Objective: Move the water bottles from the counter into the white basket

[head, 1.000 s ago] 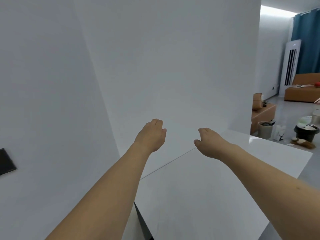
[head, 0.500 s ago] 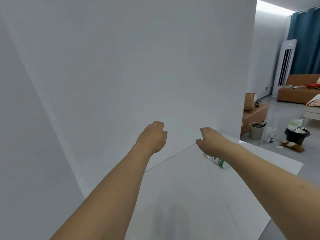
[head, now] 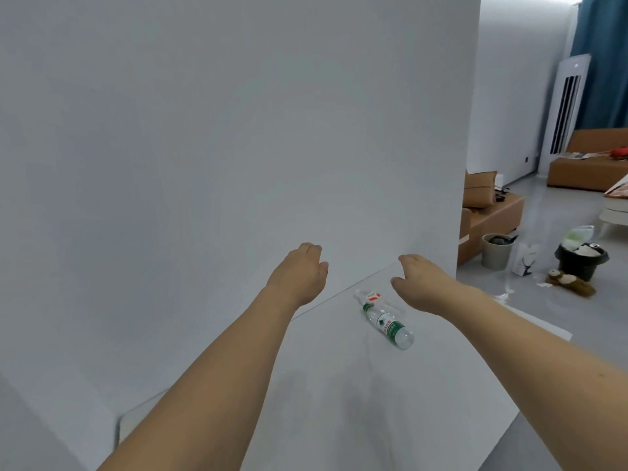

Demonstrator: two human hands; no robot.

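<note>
Left hand [head: 300, 271] held out palm down over the white counter [head: 339, 402], fingers loosely spread, gripping nothing. Right hand [head: 419, 280] likewise open and empty, hovering just beyond the bottles. Green-labelled water bottle [head: 389, 326] lying on its side on the counter between the forearms; red-labelled bottle [head: 372, 296] lying against its far end, close to the white wall [head: 238, 130].

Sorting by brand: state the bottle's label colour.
Green and white, on the bottle; head view.
</note>
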